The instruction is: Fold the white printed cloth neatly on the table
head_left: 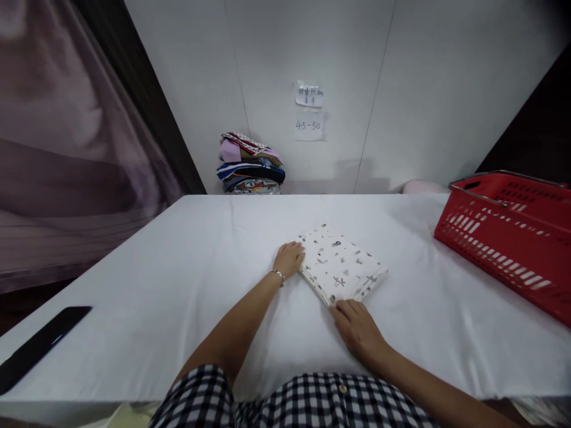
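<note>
A white cloth with a small scattered print lies folded into a thick square on the table, turned so one corner points toward me. My left hand, with a bracelet at the wrist, is closed at the cloth's left corner, its fingertips on the edge. At the near corner, my right hand pinches the stacked layers, thumb and fingers together. The undersides of both hands are hidden.
A white sheet covers the table. To the right stands a red plastic basket with metal handles. A dark flat object lies at the left edge. Beyond the far edge rises a pile of folded clothes against the wall, near paper notes.
</note>
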`<act>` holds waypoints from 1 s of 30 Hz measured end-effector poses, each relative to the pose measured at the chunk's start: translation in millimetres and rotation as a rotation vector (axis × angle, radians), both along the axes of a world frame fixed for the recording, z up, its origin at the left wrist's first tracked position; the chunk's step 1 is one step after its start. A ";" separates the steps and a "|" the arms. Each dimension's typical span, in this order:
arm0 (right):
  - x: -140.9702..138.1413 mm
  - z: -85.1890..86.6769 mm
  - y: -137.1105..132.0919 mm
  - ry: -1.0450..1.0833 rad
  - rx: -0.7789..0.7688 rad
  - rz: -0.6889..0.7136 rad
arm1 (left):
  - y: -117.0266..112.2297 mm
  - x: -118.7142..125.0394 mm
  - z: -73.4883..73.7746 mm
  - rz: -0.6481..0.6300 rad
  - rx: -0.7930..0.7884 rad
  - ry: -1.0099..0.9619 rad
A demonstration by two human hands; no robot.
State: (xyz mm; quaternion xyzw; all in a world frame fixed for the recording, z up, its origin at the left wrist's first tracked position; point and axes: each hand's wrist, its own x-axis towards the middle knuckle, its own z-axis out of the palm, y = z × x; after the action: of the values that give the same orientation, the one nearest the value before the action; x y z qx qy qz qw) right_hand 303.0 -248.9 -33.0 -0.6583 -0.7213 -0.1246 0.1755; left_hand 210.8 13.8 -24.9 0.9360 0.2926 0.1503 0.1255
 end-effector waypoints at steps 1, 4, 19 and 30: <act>-1.5 -0.5 1.2 0.000 0.000 -0.010 | 4.3 1.1 2.6 0.067 -0.016 -0.009; -2.7 -1.6 4.1 -0.008 -0.003 -0.029 | 15.5 4.8 8.0 0.249 -0.086 0.001; 66.6 22.1 -18.1 0.099 -0.039 -0.054 | -41.1 -12.5 23.3 0.165 -0.006 -0.024; 66.3 10.9 -17.3 0.255 -0.020 0.028 | -29.9 -12.5 11.7 0.147 -0.109 -0.037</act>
State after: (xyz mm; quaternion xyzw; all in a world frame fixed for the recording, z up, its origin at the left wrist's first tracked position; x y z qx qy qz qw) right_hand 369.3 -266.2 -22.2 -0.6604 -0.7035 -0.0304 0.2609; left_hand 198.3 -16.2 -13.2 0.9009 0.3658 0.1600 0.1702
